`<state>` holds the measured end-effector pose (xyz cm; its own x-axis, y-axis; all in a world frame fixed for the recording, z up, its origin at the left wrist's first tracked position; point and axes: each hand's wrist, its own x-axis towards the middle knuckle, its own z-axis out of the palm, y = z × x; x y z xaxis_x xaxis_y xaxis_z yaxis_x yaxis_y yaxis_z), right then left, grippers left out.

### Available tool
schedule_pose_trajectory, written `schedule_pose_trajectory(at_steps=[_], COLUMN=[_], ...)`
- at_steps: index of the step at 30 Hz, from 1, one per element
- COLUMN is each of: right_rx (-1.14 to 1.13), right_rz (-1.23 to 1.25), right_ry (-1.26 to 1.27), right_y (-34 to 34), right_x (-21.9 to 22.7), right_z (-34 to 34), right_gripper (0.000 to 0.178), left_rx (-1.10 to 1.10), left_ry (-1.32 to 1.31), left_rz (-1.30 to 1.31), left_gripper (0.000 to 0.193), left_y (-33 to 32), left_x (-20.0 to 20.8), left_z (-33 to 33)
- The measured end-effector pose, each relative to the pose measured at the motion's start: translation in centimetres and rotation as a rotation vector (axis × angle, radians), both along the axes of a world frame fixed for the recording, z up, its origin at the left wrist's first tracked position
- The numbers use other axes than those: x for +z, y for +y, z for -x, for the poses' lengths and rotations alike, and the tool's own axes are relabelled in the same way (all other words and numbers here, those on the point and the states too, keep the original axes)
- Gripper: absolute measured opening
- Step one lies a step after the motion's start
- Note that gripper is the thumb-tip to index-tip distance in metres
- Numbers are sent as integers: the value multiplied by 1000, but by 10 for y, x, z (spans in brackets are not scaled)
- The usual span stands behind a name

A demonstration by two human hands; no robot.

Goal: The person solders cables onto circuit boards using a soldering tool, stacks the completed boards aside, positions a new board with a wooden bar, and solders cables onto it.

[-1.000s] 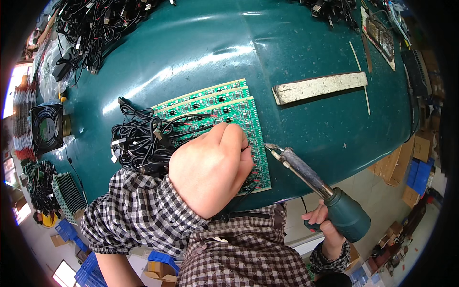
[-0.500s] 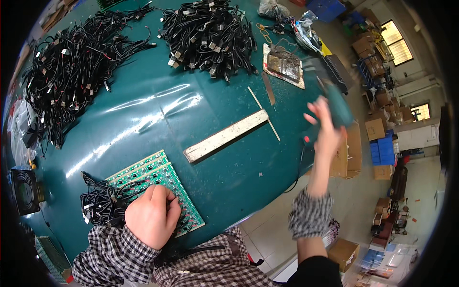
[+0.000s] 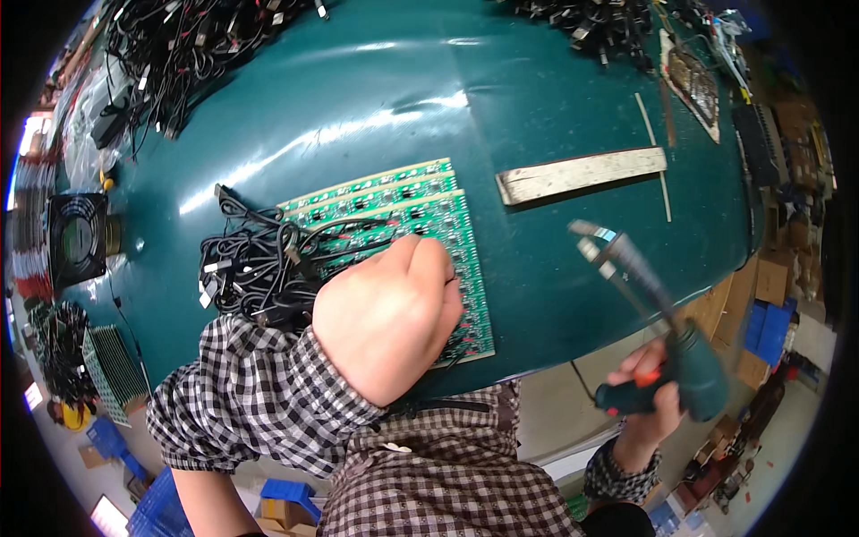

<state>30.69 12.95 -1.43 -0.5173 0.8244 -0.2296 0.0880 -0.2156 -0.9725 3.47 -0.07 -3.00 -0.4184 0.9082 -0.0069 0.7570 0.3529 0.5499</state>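
My right hand (image 3: 662, 407), off the table's front edge at the right, grips a dark green soldering gun (image 3: 703, 380) by its handle. The gun's slim metal nozzle parts point up and left over the green table, apart from the boards. My left hand (image 3: 385, 309) is closed, thumb against fingers, over green circuit boards (image 3: 474, 268) that overlap in rows. Whatever its fingertips pinch is hidden. Black cables (image 3: 255, 259) lie bunched at the boards' left side, and some of their leads run across the boards towards this hand.
A worn whitish bar (image 3: 582, 175) lies right of the boards, against a thin rod (image 3: 651, 143). Behind are heaps of black USB cables (image 3: 192, 45) and a stained pad (image 3: 693, 85). A black fan (image 3: 79, 237) and stacked boards (image 3: 114, 376) stand at the left.
The soldering gun has come down and nearer to me in my right hand. The view has shifted, so the table things appear displaced. My left hand stays closed over the boards.
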Motion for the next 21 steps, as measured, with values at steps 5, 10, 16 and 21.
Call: schedule_pose_trajectory(at_steps=[5, 10, 16, 21], right_rx=[143, 224, 302, 297], right_rz=[162, 68, -166, -160], right_ry=[-62, -247, -405, -381], right_y=[-30, -39, -37, -37], right_x=[-13, -11, -14, -11], right_z=[-10, -8, -4, 2], right_gripper=[56, 48, 36, 36], left_rx=[16, 22, 26, 30], left_ry=[-23, -12, -7, -7], left_rz=[-2, 16, 32, 39], left_gripper=[15, 15, 15, 15], left_y=[-4, -6, -5, -4], left_x=[-2, -1, -2, -2], left_z=[0, -2, -3, -2])
